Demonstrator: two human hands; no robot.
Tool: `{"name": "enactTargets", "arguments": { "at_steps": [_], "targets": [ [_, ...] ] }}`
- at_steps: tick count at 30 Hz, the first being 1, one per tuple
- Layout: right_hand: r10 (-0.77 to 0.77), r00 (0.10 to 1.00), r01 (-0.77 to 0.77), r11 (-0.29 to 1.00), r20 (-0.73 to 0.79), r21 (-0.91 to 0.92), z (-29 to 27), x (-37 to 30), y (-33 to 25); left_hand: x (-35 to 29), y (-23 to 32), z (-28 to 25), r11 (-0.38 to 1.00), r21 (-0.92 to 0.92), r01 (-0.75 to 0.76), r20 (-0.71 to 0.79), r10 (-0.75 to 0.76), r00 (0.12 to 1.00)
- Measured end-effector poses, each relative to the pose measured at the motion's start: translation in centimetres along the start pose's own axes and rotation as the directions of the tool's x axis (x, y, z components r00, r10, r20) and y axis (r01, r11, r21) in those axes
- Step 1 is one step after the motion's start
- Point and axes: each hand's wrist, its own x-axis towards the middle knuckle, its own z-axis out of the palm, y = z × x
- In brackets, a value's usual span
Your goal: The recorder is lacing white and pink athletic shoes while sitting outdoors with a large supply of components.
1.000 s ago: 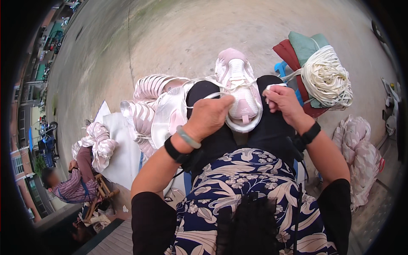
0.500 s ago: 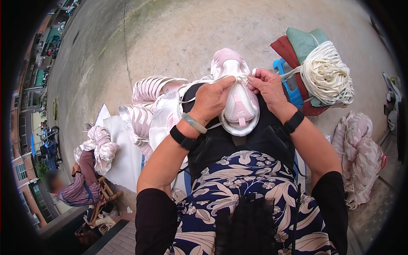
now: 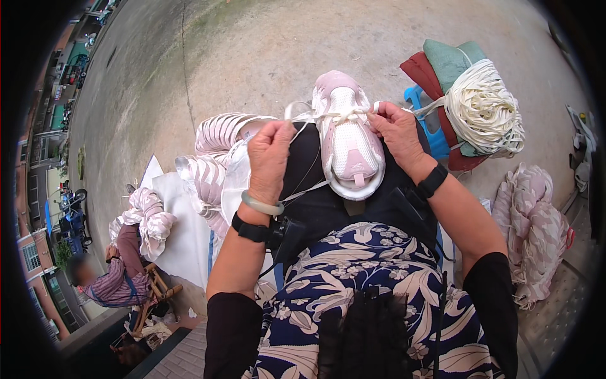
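Closest is dark blue cloth with pale leaves and flowers (image 3: pixel 366 271), worn by the person, with black frilly cloth (image 3: pixel 356 341) over its middle. Black trousers (image 3: pixel 305 158) cover the legs.

The left arm wears a black band (image 3: pixel 250 228) and a pale, smooth, round bangle (image 3: pixel 262 205). The right arm has a black wristband (image 3: pixel 434 181).

A pink and white shoe with bumpy white mesh (image 3: pixel 353 145) sits between the knees, its round pink end pointing away. A flat cream lace (image 3: pixel 341 116) goes across it, bunched in the middle.

The left hand (image 3: pixel 270 151) is up on the left, apart from the shoe. Its fingers are closed tight on one part of the lace. The right hand (image 3: pixel 398 129) is at the shoe's right side, thumb and finger pinched together on the lace there.

Left of the knees are striped pink and white shoe pieces (image 3: pixel 228 134). On the right, a big bundle of cream strings (image 3: pixel 485 107) rests against red cloth (image 3: pixel 416 68) and green cloth (image 3: pixel 449 60), near a bright blue plastic thing (image 3: pixel 435 138).

Far left, another person in a striped shirt (image 3: pixel 113 284) sits.
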Motion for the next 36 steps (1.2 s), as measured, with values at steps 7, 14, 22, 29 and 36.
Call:
{"name": "enactTargets", "arguments": {
  "at_steps": [7,14,22,29,36],
  "targets": [
    [-0.495,0.849,0.505,0.662,0.184,-0.553,0.2,0.4,0.2,-0.4,-0.7,0.8,0.898,-0.409,0.162,-0.022,-0.188,0.982],
    [-0.189,0.978,0.210,0.917,0.093,-0.340,-0.1,0.5,0.6,0.3,-2.5,3.3,0.913,-0.344,0.218,0.101,-0.195,0.976],
    [-0.169,0.980,0.193,0.937,0.106,-0.291,-0.1,0.6,0.9,0.7,-2.5,3.9,0.973,-0.150,0.174,0.021,-0.173,0.985],
    [-0.179,0.983,0.183,0.938,0.040,-0.294,0.0,0.4,0.9,1.1,-3.5,4.4,0.994,-0.052,0.097,-0.013,-0.098,0.995],
    [-0.477,0.878,0.435,0.747,0.052,-0.503,0.5,-0.5,0.4,0.9,-3.6,5.4,0.693,0.529,-0.490,0.074,0.538,0.840]
  ]
}}
